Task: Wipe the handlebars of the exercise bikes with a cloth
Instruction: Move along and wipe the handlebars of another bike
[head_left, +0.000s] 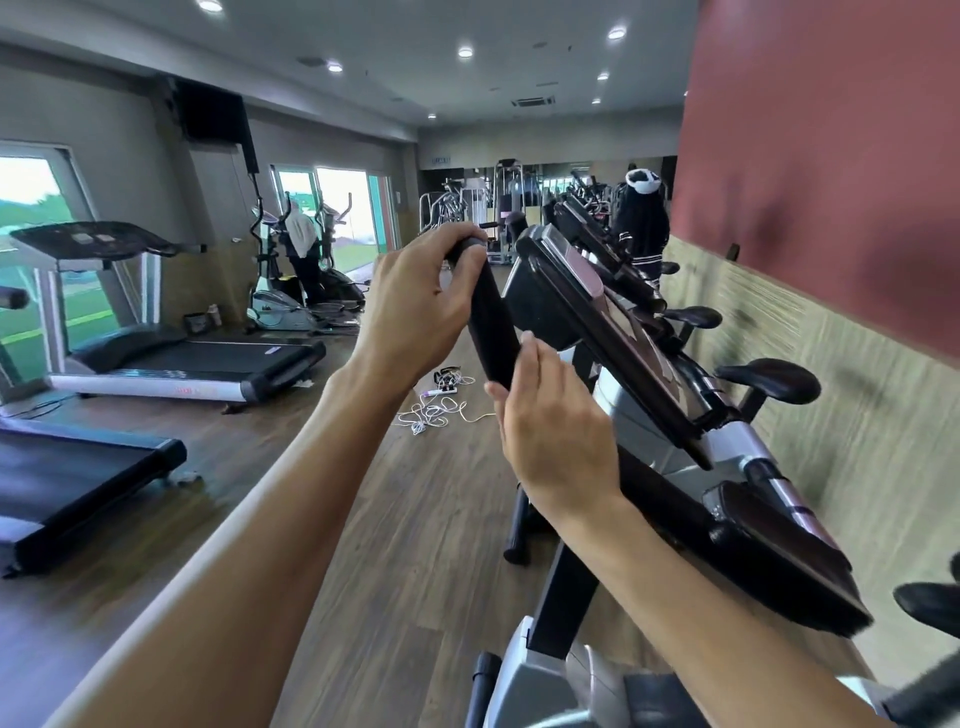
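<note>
Head view, gym aisle. Along the left edge of the wooden floor (415, 519) stand two treadmills (171, 358); a loose tangle of white cable (436, 410) lies mid-floor, just left of the bikes. The left hand (415, 306) is curled around the top end of a black handlebar (491, 332) on the nearest exercise bike (597, 597), fingers wrapped over its cap. The right hand (550, 436) grasps the same bar lower down, fingers closed on its far side. No cloth is visible in either hand (one may be hidden under a palm; this cannot be told). The console (597, 322) sits just right of the bar.

Risks, as judged: bare palms would smear rather than clean the grip; a downward stroke could knock the console; a step leftward could catch the cable.
</note>
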